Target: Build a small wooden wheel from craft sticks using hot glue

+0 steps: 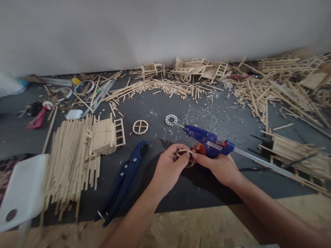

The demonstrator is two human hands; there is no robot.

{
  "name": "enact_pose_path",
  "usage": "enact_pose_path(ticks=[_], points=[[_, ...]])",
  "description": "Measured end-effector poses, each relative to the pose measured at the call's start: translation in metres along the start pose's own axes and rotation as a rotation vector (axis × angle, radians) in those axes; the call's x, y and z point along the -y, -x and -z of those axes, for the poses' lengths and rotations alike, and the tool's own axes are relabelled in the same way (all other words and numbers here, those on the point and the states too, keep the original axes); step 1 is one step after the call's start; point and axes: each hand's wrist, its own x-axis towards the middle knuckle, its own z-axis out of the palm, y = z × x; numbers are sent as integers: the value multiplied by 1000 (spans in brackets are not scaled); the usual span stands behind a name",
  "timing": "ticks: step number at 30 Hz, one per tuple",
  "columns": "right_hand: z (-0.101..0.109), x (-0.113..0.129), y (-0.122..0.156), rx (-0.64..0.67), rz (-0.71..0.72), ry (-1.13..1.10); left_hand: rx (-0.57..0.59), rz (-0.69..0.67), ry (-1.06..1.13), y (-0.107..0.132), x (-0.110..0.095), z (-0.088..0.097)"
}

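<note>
Two hands meet mid-desk (186,197). Left hand (168,172) curled, fingertips pinching small wooden ring (184,155) from its left side. Right hand (220,167) closed on ring's other side, blue glue gun (209,141) lying just beyond its knuckles, touching. Blue cutter (121,182) just left of left hand. Spoked wooden wheel (140,126) and white ring (171,120) beyond hands, apart. Stick pile (70,162) far left.

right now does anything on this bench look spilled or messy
Yes. Loose thin wooden sticks lie scattered across the back of the dark work mat, with pale shavings strewn above the blue glue gun. Both hands, left hand and right hand, pinch a small wooden ring.
</note>
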Motion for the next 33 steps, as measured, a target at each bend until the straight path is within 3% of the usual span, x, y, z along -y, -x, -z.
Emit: enact_pose_path(ticks=[7,18,24,27,33], points=[[1,1,-3,-149,-30,-115,-69,-44,16,-1,1,0],[2,-3,-2,-97,-18,-82,-27,-68,-4,-2,5,2],[4,-3,-4,-194,-36,-209,-34,-112,-24,-1,4,2],[5,-4,-6,-249,-25,-261,-63,-105,-69,0,2,2],[7,-2,-5,-220,-3,-177,-134,-154,-37,-2,3,3]])
